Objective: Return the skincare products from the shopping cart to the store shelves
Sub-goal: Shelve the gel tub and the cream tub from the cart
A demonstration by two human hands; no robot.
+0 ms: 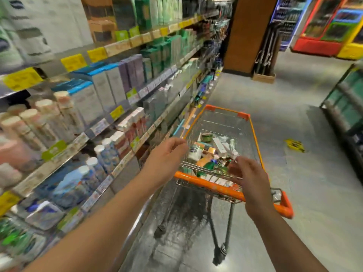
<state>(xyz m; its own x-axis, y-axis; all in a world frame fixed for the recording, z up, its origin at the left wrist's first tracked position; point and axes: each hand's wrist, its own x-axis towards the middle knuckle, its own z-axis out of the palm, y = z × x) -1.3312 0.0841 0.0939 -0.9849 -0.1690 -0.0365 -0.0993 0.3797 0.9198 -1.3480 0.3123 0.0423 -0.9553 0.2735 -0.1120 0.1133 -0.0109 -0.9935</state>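
A wire shopping cart [255,134] with an orange rim and handle stands in the aisle, close to the shelves on the left. Several skincare products [211,152], boxes and tubes in white, orange and green, lie in its basket. My left hand [167,157] hovers above the cart's near left corner, fingers loosely curled and empty. Over the handle on the right side is my right hand [248,177], fingers apart, holding nothing. The store shelves [125,160] on the left carry boxed creams, bottles and tubes behind yellow and white price tags.
A grey floor runs ahead on the right, with a yellow scrap [294,145] lying on it. A brown pillar [247,32] and colourful drinks coolers [322,26] stand at the far end. Another shelf unit [345,107] lines the right edge.
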